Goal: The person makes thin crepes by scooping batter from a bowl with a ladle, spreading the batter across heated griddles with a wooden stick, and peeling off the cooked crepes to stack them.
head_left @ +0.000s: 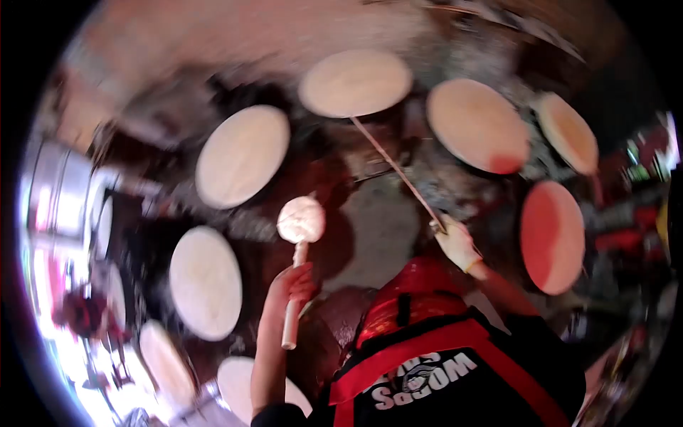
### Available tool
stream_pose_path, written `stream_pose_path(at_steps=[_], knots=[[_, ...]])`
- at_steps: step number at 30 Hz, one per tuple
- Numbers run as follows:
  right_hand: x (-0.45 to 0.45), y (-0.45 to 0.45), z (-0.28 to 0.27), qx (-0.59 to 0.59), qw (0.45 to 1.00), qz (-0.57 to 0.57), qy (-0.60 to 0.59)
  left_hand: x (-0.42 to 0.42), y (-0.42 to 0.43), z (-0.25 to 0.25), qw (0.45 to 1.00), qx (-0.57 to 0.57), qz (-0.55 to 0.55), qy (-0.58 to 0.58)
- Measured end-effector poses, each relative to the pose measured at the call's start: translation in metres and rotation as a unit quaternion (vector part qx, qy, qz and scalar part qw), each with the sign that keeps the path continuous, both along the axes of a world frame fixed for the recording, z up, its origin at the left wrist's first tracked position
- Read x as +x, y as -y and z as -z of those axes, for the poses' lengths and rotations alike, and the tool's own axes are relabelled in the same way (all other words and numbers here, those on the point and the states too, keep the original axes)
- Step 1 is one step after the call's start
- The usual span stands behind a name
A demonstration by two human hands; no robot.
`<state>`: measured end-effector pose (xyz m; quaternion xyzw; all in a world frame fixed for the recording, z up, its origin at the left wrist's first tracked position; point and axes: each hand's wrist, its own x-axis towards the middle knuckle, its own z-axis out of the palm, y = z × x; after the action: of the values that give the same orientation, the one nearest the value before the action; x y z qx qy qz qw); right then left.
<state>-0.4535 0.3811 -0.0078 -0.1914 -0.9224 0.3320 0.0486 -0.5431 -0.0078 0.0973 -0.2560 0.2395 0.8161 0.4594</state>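
Observation:
My left hand [293, 282] is bare and wrapped round the pale handle of a tool with a round whitish head [301, 219]. The head points away from me, and what it is made of is too blurred to tell. A whitish glove covers my right hand [457, 244], which is closed on a long thin stick [398, 174]. The stick's far end meets the near edge of a large pale round disc [356, 83], by the look of it. I cannot tell whether it touches. Another pale disc [478, 127] stands right of the stick, partly tinted red.
More discs ring me: one [243, 157] ahead left, one [206, 283] beside my left arm, one [552, 238] to my right, half in red light. Dark, cluttered ground lies between them. I wear a red apron [427, 341]. A person in red and black [85, 312] is at far left.

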Motion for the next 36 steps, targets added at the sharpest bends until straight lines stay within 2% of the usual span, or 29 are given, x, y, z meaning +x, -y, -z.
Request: stream_pose_path(at_steps=[2, 4, 5, 8, 12, 14, 16, 17, 19, 20, 21, 23, 25, 26, 27, 29, 31, 33, 34, 35, 36], knots=[[0.013, -0.033, -0.013, 0.006, 0.999, 0.043, 0.008, -0.011, -0.046, -0.018, 0.998, -0.035, 0.048, -0.006], [0.020, -0.071, -0.021, 0.025, 0.999, 0.041, 0.025, -0.014, -0.081, -0.030, 0.997, -0.020, 0.064, 0.035], [0.023, -0.082, -0.023, 0.049, 0.996, 0.069, 0.002, -0.015, -0.095, -0.035, 0.991, 0.055, 0.064, 0.100], [-0.014, -0.124, -0.023, 0.095, 0.994, 0.048, -0.036, -0.037, -0.137, -0.059, 0.979, 0.070, 0.038, 0.186], [-0.072, -0.158, -0.024, 0.131, 0.988, 0.023, 0.074, -0.053, -0.185, -0.083, 0.980, 0.084, 0.064, 0.171], [-0.100, -0.160, -0.017, 0.198, 0.980, -0.011, -0.017, -0.061, -0.205, -0.094, 0.982, 0.070, 0.049, 0.169], [-0.124, -0.160, -0.025, 0.220, 0.972, -0.017, 0.080, -0.068, -0.222, -0.102, 0.980, 0.062, 0.040, 0.185], [-0.136, -0.163, -0.010, 0.151, 0.987, 0.016, 0.060, -0.074, -0.231, -0.103, 0.982, 0.065, 0.045, 0.174], [-0.146, -0.174, 0.006, 0.130, 0.991, 0.039, 0.008, -0.087, -0.245, -0.107, 0.979, 0.095, 0.053, 0.172], [-0.145, -0.177, 0.005, 0.180, 0.983, 0.026, -0.025, -0.092, -0.249, -0.110, 0.977, 0.114, 0.057, 0.170], [-0.146, -0.182, 0.004, 0.229, 0.972, 0.013, -0.057, -0.102, -0.256, -0.112, 0.978, 0.078, 0.069, 0.180], [-0.146, -0.202, -0.007, 0.259, 0.965, 0.022, -0.044, -0.121, -0.261, -0.107, 0.979, 0.071, 0.102, 0.162], [-0.154, -0.222, -0.031, 0.237, 0.969, 0.072, -0.002, -0.144, -0.264, -0.100, 0.979, 0.054, 0.143, 0.136], [-0.156, -0.248, -0.021, 0.216, 0.970, 0.106, -0.031, -0.156, -0.268, -0.096, 0.978, 0.047, 0.167, 0.118], [-0.150, -0.262, -0.089, 0.228, 0.964, 0.133, -0.029, -0.162, -0.275, -0.094, 0.976, 0.044, 0.189, 0.099], [-0.150, -0.293, -0.154, 0.136, 0.959, 0.200, -0.148, -0.180, -0.285, -0.093, 0.971, 0.039, 0.219, 0.090], [-0.134, -0.367, -0.187, 0.217, 0.941, 0.258, -0.029, -0.195, -0.302, -0.093, 0.966, 0.042, 0.233, 0.104], [-0.106, -0.364, -0.305, 0.197, 0.954, 0.215, -0.070, -0.206, -0.320, -0.098, 0.962, 0.049, 0.236, 0.129], [-0.094, -0.433, -0.280, 0.233, 0.917, 0.312, -0.084, -0.206, -0.328, -0.102, 0.961, 0.055, 0.235, 0.138], [-0.080, -0.437, -0.308, 0.199, 0.892, 0.394, -0.094, -0.203, -0.337, -0.108, 0.958, 0.103, 0.229, 0.136], [-0.067, -0.469, -0.306, 0.233, 0.847, 0.406, -0.251, -0.202, -0.347, -0.111, 0.959, 0.095, 0.231, 0.135]])
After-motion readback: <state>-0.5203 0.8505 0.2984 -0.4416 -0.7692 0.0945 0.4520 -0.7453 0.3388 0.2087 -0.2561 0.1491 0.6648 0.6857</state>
